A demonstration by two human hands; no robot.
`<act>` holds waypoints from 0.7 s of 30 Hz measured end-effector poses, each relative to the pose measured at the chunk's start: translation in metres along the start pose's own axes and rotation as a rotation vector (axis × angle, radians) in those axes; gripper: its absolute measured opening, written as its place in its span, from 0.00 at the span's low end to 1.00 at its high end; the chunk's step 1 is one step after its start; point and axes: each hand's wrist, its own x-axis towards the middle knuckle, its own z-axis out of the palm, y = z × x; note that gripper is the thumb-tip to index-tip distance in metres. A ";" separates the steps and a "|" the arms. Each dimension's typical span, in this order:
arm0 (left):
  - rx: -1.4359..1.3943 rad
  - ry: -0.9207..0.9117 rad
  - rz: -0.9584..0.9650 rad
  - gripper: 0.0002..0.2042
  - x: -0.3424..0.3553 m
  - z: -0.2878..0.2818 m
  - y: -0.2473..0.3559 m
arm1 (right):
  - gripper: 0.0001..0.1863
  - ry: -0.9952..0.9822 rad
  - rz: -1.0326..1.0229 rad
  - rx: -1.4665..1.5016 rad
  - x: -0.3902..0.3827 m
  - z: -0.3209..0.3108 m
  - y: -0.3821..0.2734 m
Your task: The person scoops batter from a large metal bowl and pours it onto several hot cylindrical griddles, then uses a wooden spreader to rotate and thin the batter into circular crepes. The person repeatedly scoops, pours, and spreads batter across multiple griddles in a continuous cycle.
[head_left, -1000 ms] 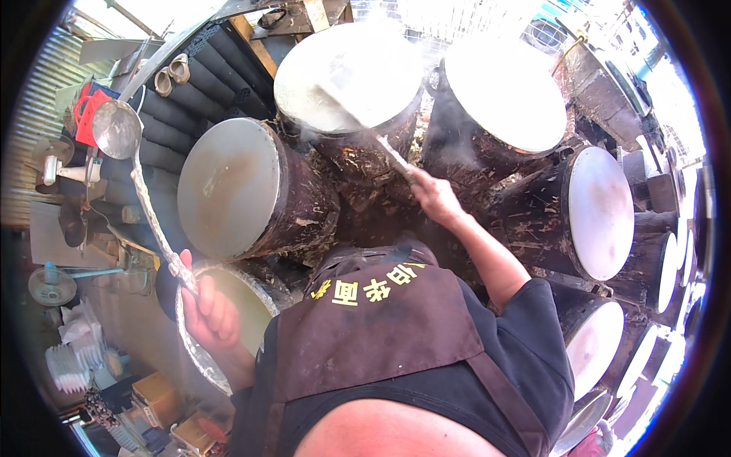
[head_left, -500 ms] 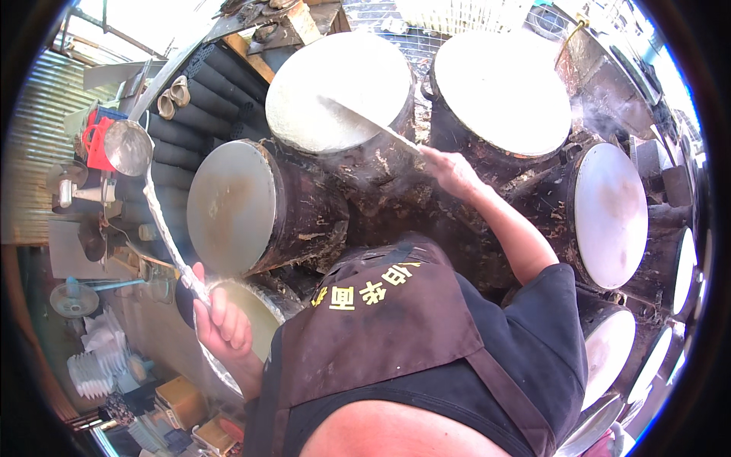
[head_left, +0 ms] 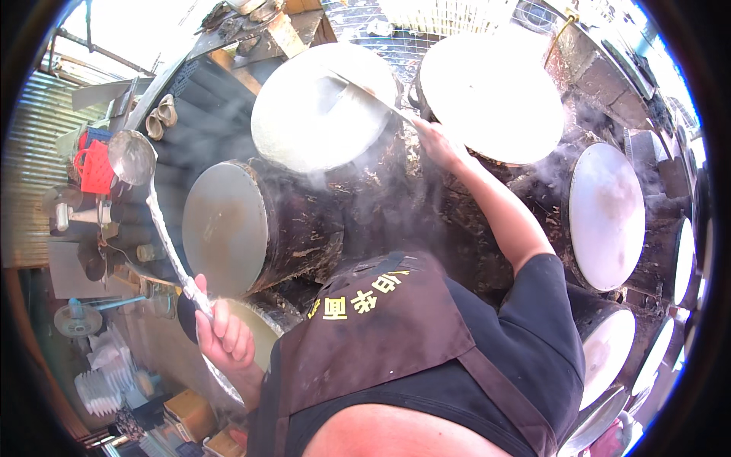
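Note:
My left hand [head_left: 227,335] is closed round the pale, crusted handle of a long ladle [head_left: 131,157]. Its round metal bowl is raised at the far left, away from the drums. With my arm stretched forward, my right hand [head_left: 440,145] grips the near end of a long, thin, flat stick [head_left: 378,101]. The stick slants across the white round top of a dark drum [head_left: 308,126] at the far middle. Glare and steam blur its far end, so I cannot tell whether it touches the white surface.
Similar drums with pale round tops [head_left: 491,95] [head_left: 227,228] [head_left: 607,217] surround me, and steam drifts between them. Dark cylinders [head_left: 205,114] are stacked behind, at the left. A red plastic basket [head_left: 96,167], a small fan [head_left: 78,318] and a cardboard box [head_left: 190,415] are along the left side.
My right hand and the stick have moved slightly farther away and left over the same drum. More steam shows around the drums. My left hand keeps the ladle raised.

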 end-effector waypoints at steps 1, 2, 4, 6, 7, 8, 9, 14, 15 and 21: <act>-0.005 0.002 -0.008 0.27 0.002 0.004 -0.001 | 0.22 0.011 0.053 0.088 0.021 0.010 0.007; -0.003 -0.008 -0.019 0.27 0.006 0.005 -0.002 | 0.22 0.101 -0.039 0.135 0.045 0.021 0.017; 0.001 -0.039 -0.060 0.27 0.019 0.010 -0.003 | 0.23 0.298 -0.152 0.197 0.095 0.048 0.052; 0.010 -0.026 -0.069 0.27 0.023 0.012 -0.004 | 0.24 0.300 -0.055 0.340 0.115 0.054 0.045; 0.008 -0.013 -0.059 0.27 0.020 0.012 -0.005 | 0.23 0.180 0.037 0.272 0.104 0.042 0.020; 0.025 -0.004 -0.057 0.27 0.018 0.011 -0.005 | 0.22 0.056 0.127 0.187 0.091 0.026 -0.002; 0.037 0.004 -0.062 0.27 0.015 0.008 -0.003 | 0.22 -0.073 0.205 0.094 0.077 0.010 -0.024; 0.049 0.066 -0.090 0.27 0.007 -0.007 -0.003 | 0.26 0.207 0.148 0.034 -0.034 0.024 -0.040; 0.065 0.088 -0.098 0.27 0.009 -0.001 -0.005 | 0.25 0.196 0.237 0.037 -0.040 0.024 -0.040; 0.051 0.051 -0.206 0.27 0.031 0.011 -0.014 | 0.22 -0.129 0.133 -0.159 0.058 0.072 -0.019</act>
